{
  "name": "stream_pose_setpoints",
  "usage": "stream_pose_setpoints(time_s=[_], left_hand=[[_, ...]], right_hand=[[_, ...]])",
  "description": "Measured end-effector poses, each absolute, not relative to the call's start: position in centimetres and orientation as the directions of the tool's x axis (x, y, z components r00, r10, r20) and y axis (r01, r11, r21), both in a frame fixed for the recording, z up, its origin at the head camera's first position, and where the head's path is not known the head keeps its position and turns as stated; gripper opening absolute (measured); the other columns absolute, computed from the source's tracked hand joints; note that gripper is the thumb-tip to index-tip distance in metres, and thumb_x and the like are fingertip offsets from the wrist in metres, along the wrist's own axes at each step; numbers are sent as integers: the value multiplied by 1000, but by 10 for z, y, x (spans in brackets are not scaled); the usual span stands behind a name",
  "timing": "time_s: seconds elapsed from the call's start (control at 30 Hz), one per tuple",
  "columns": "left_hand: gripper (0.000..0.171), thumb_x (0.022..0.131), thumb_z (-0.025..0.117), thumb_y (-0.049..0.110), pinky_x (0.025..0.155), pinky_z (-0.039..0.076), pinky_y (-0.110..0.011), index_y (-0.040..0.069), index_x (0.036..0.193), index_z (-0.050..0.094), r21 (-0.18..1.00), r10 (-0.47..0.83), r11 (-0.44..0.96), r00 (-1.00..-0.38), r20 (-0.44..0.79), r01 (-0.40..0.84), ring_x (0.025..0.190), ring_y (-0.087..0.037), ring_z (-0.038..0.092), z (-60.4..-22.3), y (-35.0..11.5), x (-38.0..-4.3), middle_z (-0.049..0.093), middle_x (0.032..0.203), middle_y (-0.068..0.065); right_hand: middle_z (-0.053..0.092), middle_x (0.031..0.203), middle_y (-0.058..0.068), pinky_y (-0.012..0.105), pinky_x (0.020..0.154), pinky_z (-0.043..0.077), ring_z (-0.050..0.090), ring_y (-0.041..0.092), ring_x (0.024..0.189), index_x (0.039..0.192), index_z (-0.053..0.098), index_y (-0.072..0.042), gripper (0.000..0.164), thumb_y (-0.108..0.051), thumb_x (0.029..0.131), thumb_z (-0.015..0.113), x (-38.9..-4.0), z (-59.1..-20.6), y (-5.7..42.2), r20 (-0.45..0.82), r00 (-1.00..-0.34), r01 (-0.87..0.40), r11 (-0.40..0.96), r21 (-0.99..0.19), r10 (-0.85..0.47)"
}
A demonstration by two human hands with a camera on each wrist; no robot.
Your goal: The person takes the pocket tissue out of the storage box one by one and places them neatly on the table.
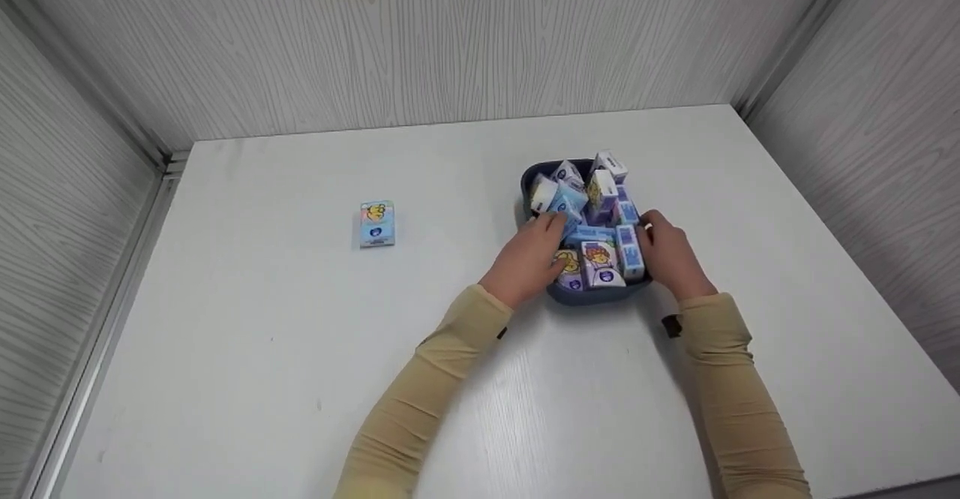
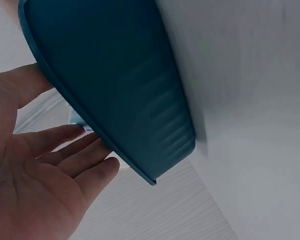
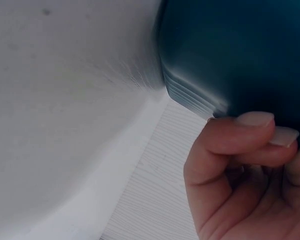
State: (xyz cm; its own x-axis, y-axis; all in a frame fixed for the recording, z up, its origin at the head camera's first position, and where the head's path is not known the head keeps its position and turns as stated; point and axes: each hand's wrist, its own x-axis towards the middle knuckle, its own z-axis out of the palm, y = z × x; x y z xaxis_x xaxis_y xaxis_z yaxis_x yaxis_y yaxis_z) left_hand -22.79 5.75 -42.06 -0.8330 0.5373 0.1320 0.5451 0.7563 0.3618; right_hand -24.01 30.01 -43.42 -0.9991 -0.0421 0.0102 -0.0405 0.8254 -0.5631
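A dark blue-green plastic basket (image 1: 592,296) stands right of the middle of the table, filled with several small packs (image 1: 602,263) that look like pocket tissues with cartoon prints. My left hand (image 1: 527,259) reaches over the basket's left rim. In the left wrist view its fingers (image 2: 92,157) lie loosely extended at the rim, near a light blue pack (image 2: 76,117). On the right side, my right hand (image 1: 675,259) grips the basket's edge. The right wrist view shows its curled fingers (image 3: 235,137) against the outer wall. Packs inside stand upright, lie flat or lean.
A single light blue pack (image 1: 377,223) lies flat on the white table (image 1: 262,349), left of the basket. Pale wood-grain panels (image 1: 450,41) enclose the table at the back and on both sides.
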Motion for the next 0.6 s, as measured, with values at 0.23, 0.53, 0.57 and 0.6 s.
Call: stream_pose_setpoints(time_s=[0.23,0.53,0.57,0.6], left_hand=[[63,94,61,17,110,27,-36,0,146,31,371,532,752,-834,145,545,135,-30,35,-420,67,-228,34,147,-21],[64,94,56,9,105,35,-34,3,150,25,332,554,737,-808,203,589,131,-30,38,-422,70,-225,37,141,-18],[64,94,55,8,103,37,-34,3,150,24,322,553,741,-808,204,589,130,-30,38,-422,70,-224,35,141,-18],[63,94,55,7,102,39,-34,3,150,24,314,550,747,-810,203,586,130,-30,38,-422,71,-224,34,141,-18]], right_hand=[[60,89,21,39,61,42,55,28,70,121,47,5,32,-20,104,36,-240,-435,300,44,-997,-74,828,-556,-60],[60,96,22,41,66,45,56,29,79,122,46,4,34,-22,104,35,-242,-436,302,3,-999,-37,824,-566,-43],[60,96,22,41,67,45,57,29,79,122,46,4,34,-22,104,35,-242,-436,302,0,-999,-34,823,-567,-41],[60,97,22,41,67,45,57,29,80,122,46,4,34,-22,104,35,-242,-436,302,-1,-999,-33,823,-567,-41]])
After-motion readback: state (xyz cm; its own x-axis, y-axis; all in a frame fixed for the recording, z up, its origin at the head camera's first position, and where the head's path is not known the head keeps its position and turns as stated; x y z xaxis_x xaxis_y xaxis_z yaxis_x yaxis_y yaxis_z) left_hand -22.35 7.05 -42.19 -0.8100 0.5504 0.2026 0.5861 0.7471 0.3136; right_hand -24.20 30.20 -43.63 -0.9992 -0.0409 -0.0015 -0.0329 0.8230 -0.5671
